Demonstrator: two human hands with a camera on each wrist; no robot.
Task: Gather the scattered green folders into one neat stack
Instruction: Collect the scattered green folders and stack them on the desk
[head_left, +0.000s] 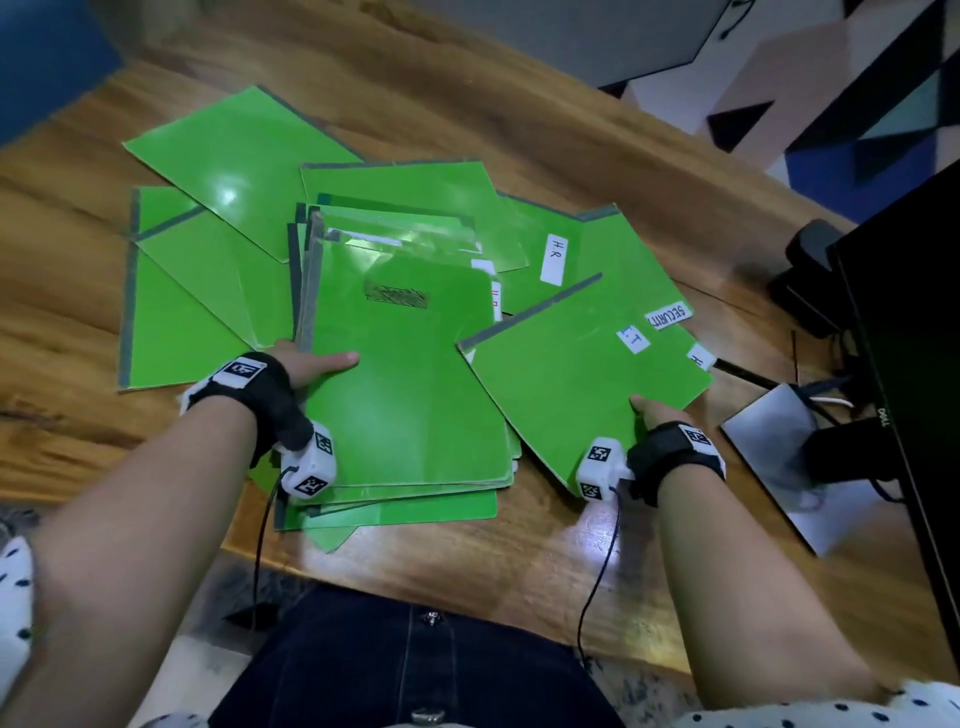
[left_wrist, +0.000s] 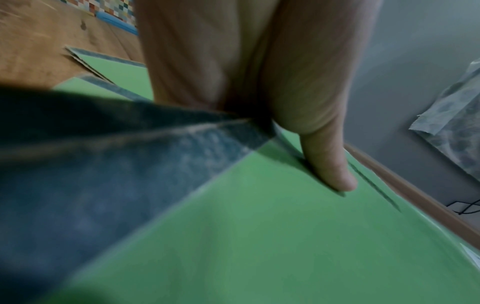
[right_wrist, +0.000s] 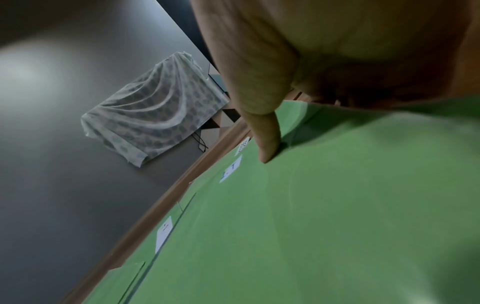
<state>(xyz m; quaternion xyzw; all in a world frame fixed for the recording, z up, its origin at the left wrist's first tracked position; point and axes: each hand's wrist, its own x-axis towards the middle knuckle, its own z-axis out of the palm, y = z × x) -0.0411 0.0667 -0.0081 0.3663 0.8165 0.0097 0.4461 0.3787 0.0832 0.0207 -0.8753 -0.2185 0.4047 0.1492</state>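
Note:
Several green folders with grey spines lie fanned over the wooden table (head_left: 519, 561). My left hand (head_left: 311, 366) grips the central stack of folders (head_left: 405, 395) at its left spine edge, thumb on top and fingers hidden beneath. In the left wrist view the thumb (left_wrist: 327, 164) presses the top cover (left_wrist: 259, 236) beside the grey spine (left_wrist: 155, 156). My right hand (head_left: 657, 413) pinches the near right edge of the folder labelled I.T (head_left: 582, 379), which overlaps the stack's right side. The right wrist view shows that thumb (right_wrist: 267, 139) on the I.T folder (right_wrist: 337, 205).
Loose folders spread at the far left (head_left: 234, 166), the left (head_left: 171, 322) and behind, among them one marked HR (head_left: 519, 234). A black monitor (head_left: 904, 364) with its stand base (head_left: 774, 441) and cables crowds the right side. The table's front edge is close to my body.

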